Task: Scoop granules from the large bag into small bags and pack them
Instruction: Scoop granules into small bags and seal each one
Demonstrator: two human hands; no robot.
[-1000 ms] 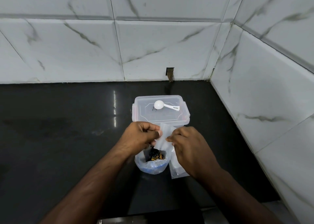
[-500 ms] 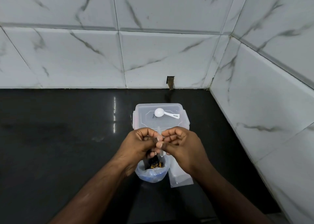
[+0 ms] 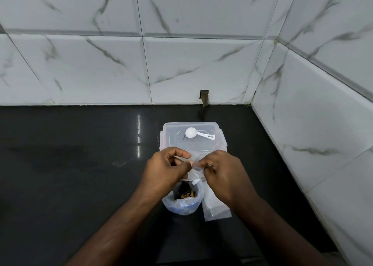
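A small clear plastic bag (image 3: 194,169) hangs between both hands above the counter. My left hand (image 3: 165,170) pinches its left edge and my right hand (image 3: 221,173) pinches its right edge. Right below them stands the large bag (image 3: 181,203), open at the top, with dark and orange granules (image 3: 186,193) inside. A white scoop (image 3: 196,133) lies on the lid of a clear plastic box (image 3: 167,136) just behind the hands. A stack of flat clear small bags (image 3: 216,209) lies to the right of the large bag, partly under my right wrist.
The black counter (image 3: 80,164) runs left and toward me. White marble tile walls (image 3: 181,63) close it at the back and on the right (image 3: 312,134), forming a corner. A small dark hole (image 3: 204,96) sits in the back wall above the box.
The hands, pressed together half a second ago, have drawn slightly apart, and the small bag now shows spread between them. The view has tilted up a little.
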